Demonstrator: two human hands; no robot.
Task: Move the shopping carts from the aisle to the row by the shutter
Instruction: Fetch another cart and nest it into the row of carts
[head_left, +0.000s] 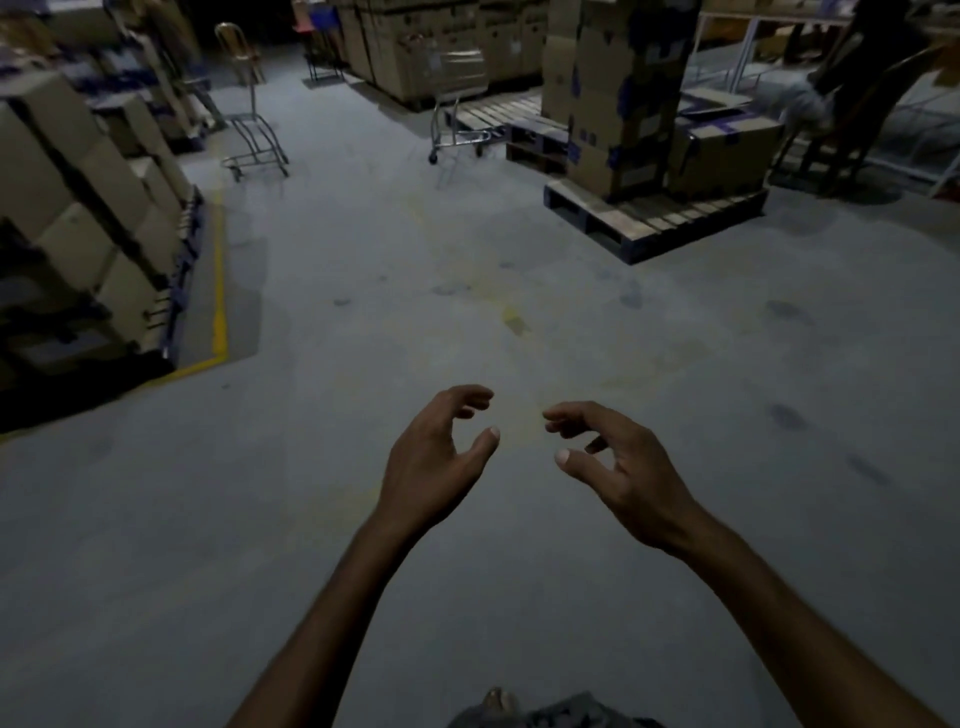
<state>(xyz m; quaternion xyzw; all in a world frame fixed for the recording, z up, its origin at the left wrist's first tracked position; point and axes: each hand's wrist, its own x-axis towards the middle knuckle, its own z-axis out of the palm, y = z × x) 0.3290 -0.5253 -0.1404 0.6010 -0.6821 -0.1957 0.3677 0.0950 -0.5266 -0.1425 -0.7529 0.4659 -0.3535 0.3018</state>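
Note:
Both my hands are held out over a bare grey concrete floor, holding nothing. My left hand (439, 457) has curled fingers spread apart; my right hand (618, 467) mirrors it a short gap to the right. Far ahead stand two metal shopping carts: one wire-frame cart (255, 132) at the left of the aisle beside stacked boxes, and another cart (457, 111) with a basket in the middle distance against a pallet. Both carts are several steps away from my hands. No shutter is in view.
Stacked cardboard boxes (78, 208) on a pallet line the left, edged by a yellow floor line (221, 291). A wooden pallet (660, 218) with tall boxes (623, 93) stands at the right. A chair (852, 130) sits far right. My foot (500, 701) shows at the bottom.

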